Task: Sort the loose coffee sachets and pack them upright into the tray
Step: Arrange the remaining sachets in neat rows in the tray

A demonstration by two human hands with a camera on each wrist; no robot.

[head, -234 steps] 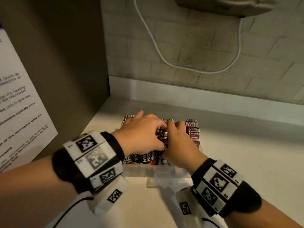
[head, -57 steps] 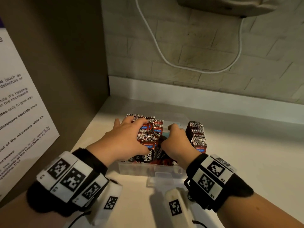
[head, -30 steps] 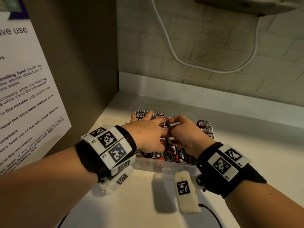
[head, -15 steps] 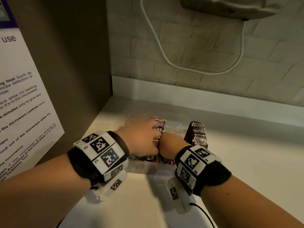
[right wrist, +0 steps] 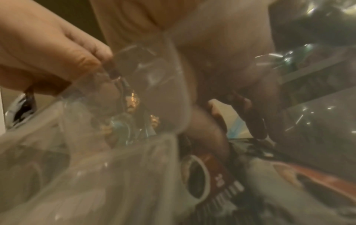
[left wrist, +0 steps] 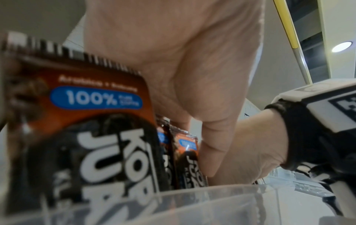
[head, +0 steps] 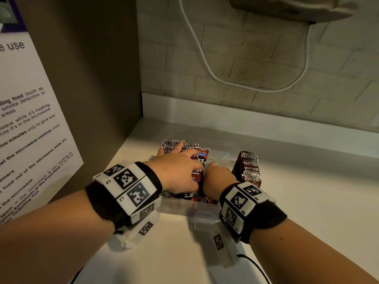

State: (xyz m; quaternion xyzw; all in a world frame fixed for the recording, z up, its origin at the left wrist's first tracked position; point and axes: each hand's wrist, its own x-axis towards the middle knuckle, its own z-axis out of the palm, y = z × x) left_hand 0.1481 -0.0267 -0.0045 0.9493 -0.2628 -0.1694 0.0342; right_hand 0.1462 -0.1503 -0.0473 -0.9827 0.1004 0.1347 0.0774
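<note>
A clear plastic tray (head: 184, 208) sits on the white counter. Brown-red coffee sachets (head: 172, 143) stand upright in a block at its left, and a second upright row (head: 249, 167) fills its right side. My left hand (head: 180, 169) lies over the tops of the left block with fingers spread. Its thumb (left wrist: 212, 152) points down beside a sachet (left wrist: 92, 121). My right hand (head: 217, 177) reaches down into the gap between the two groups, fingers hidden. The blurred right wrist view shows loose sachets (right wrist: 217, 175) lying flat on the tray's bottom.
A brown side panel with a printed notice (head: 30, 130) stands close on the left. The tiled back wall carries a white cable (head: 225, 78) hanging from an appliance (head: 287, 7). Bare counter (head: 307, 201) stretches to the right of the tray.
My right hand has dropped from the sachet tops down into the tray's middle gap. The left hand stays on the left block.
</note>
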